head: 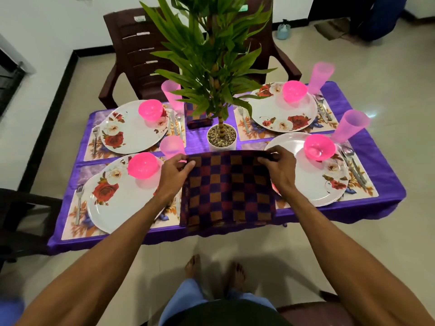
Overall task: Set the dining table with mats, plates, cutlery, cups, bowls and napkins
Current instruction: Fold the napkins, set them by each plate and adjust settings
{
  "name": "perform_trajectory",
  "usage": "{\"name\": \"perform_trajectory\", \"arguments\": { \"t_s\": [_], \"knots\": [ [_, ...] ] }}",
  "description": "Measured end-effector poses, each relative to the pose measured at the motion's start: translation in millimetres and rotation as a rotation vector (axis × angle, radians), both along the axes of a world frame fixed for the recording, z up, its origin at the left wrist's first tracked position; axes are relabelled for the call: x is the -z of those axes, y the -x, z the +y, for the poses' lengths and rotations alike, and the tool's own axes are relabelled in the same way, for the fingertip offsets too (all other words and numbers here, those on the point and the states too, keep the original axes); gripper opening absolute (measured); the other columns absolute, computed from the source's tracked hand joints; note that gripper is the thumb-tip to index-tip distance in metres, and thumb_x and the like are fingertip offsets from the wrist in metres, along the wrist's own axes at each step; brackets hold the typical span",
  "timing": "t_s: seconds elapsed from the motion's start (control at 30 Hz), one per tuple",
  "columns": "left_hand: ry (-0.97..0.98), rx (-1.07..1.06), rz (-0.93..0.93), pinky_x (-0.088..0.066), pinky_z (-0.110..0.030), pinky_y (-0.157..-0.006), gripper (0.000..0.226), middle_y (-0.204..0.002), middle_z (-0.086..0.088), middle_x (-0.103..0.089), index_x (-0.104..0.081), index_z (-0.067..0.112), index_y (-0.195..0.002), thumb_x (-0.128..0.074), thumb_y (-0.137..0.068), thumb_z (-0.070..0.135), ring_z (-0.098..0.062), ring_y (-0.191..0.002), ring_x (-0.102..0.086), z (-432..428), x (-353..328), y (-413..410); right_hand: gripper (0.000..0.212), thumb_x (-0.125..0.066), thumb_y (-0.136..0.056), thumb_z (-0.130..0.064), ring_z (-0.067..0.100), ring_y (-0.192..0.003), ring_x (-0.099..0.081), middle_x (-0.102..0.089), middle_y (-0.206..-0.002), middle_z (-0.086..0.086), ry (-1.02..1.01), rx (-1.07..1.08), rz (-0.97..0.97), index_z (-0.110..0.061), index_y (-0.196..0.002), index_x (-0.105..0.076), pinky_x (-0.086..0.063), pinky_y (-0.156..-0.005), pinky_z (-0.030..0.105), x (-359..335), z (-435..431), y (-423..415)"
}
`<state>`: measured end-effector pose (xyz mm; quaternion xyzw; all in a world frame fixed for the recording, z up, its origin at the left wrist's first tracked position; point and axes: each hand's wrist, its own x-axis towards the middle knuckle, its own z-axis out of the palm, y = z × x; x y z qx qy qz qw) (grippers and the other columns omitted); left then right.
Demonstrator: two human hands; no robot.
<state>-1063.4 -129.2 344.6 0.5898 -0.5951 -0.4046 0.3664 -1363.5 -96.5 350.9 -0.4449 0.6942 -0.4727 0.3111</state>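
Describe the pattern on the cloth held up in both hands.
The napkin is checked in dark blue, orange-brown and maroon; head view.

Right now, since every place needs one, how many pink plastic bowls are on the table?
4 round pink plastic bowls: far left, near left, far right, near right. The checked cloth may hide more.

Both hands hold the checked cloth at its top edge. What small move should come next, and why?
Probably bring the left hand and right hand together, folding the checked napkin in half. Each pinches a top corner; it hangs spread as wide as the gap between the near left plate and near right plate.
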Motion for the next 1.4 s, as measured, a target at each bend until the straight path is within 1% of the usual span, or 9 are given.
{"name": "perform_trajectory", "arguments": {
  "t_s": [0.2, 0.37, 0.57, 0.73, 0.93, 1.0, 1.13, 1.3, 1.4],
  "knots": [
    [0.049, 0.017, 0.211, -0.056, -0.030, -0.050, 0.011, -0.070, 0.001, -0.068, -0.062, 0.000, -0.090, -0.066, -0.094, 0.010, -0.020, -0.070, -0.069, 7.9, -46.4, 38.4, 0.012, -0.084, -0.074, -0.011, 0.019, -0.079, -0.073, -0.076, -0.081, 0.001, 0.094, -0.117, -0.245, -0.011, -0.081, -0.075, -0.060, -0.075, 0.039, -42.6, 0.4, -48.5],
    [0.028, 0.050, 0.308, -0.060, -0.034, -0.053, 0.012, -0.090, -0.005, -0.074, -0.063, -0.002, -0.105, -0.062, -0.095, 0.004, -0.022, -0.082, -0.074, 18.2, -59.2, 59.5, 0.007, -0.081, -0.078, -0.007, 0.021, -0.077, -0.073, -0.076, -0.080, 0.005, 0.146, -0.246, -0.334, -0.008, -0.082, -0.075, -0.061, -0.075, 0.045, -58.1, -2.1, -86.9],
    [0.009, -0.041, 0.384, -0.062, -0.037, -0.065, 0.017, -0.092, -0.004, -0.074, -0.063, 0.004, -0.109, -0.061, -0.098, 0.018, -0.022, -0.086, -0.073, 30.3, -60.9, 55.1, 0.018, -0.065, -0.095, -0.010, 0.023, -0.103, -0.071, -0.073, -0.108, 0.012, 0.103, -0.456, -0.458, -0.005, -0.110, -0.074, -0.059, -0.087, 0.039, -51.2, -3.2, -93.5],
    [0.015, -0.024, 0.344, -0.059, -0.039, -0.076, 0.026, -0.100, -0.010, -0.074, -0.061, 0.006, -0.112, -0.071, -0.091, 0.017, -0.026, -0.091, -0.072, 36.5, -54.7, 44.3, 0.025, -0.063, -0.090, 0.008, 0.021, -0.110, -0.064, -0.065, -0.117, 0.015, 0.087, -0.631, -0.278, 0.000, -0.111, -0.074, -0.054, -0.093, 0.027, -52.7, -7.6, -91.5],
    [-0.070, -0.094, 0.487, -0.058, -0.030, -0.071, 0.017, -0.098, -0.002, -0.076, -0.064, 0.010, -0.114, -0.056, -0.099, 0.009, -0.019, -0.093, -0.072, 30.1, -62.3, 24.6, 0.041, -0.078, -0.078, 0.000, 0.009, -0.102, -0.062, -0.068, -0.113, 0.000, 0.016, -0.297, -0.325, -0.014, -0.115, -0.068, -0.051, -0.080, 0.026, -43.4, -13.8, -72.4],
    [-0.114, -0.078, 0.579, -0.058, -0.037, -0.079, 0.021, -0.109, -0.010, -0.073, -0.063, 0.010, -0.119, -0.056, -0.099, 0.009, -0.026, -0.101, -0.070, 26.7, -66.6, 19.0, 0.059, -0.081, -0.076, -0.003, 0.014, -0.117, -0.058, -0.065, -0.124, 0.000, -0.141, -0.450, -0.443, -0.017, -0.129, -0.059, -0.053, -0.091, 0.031, -35.6, -13.1, -65.5],
    [-0.218, -0.062, 0.727, -0.057, -0.042, -0.084, 0.033, -0.123, -0.020, -0.066, -0.057, 0.004, -0.131, -0.056, -0.099, 0.011, -0.031, -0.103, -0.067, 24.6, -74.2, 16.2, 0.049, -0.067, -0.084, 0.010, 0.028, -0.121, -0.063, -0.067, -0.129, 0.013, -0.269, -0.854, -0.645, -0.003, -0.131, -0.058, -0.055, -0.097, 0.038, -22.6, -0.2, -72.6],
    [-0.375, -0.140, 0.877, -0.054, -0.048, -0.095, 0.041, -0.127, -0.012, -0.067, -0.059, 0.013, -0.134, -0.058, -0.098, 0.034, -0.030, -0.114, -0.066, 33.0, -68.9, 5.5, 0.044, -0.068, -0.081, 0.011, 0.039, -0.117, -0.063, -0.066, -0.125, 0.024, -0.280, -0.683, -0.841, 0.006, -0.124, -0.063, -0.054, -0.097, 0.050, -2.0, 1.7, -85.0],
    [-0.517, -0.113, 0.759, -0.052, -0.046, -0.097, 0.043, -0.125, -0.007, -0.069, -0.061, 0.017, -0.132, -0.064, -0.092, 0.033, -0.031, -0.121, -0.061, 52.9, -47.9, -0.4, 0.049, -0.073, -0.075, 0.009, 0.046, -0.118, -0.061, -0.065, -0.124, 0.028, -0.295, -0.570, -0.866, 0.009, -0.123, -0.063, -0.048, -0.101, 0.060, 4.7, -2.9, -86.8]
  ]
}}
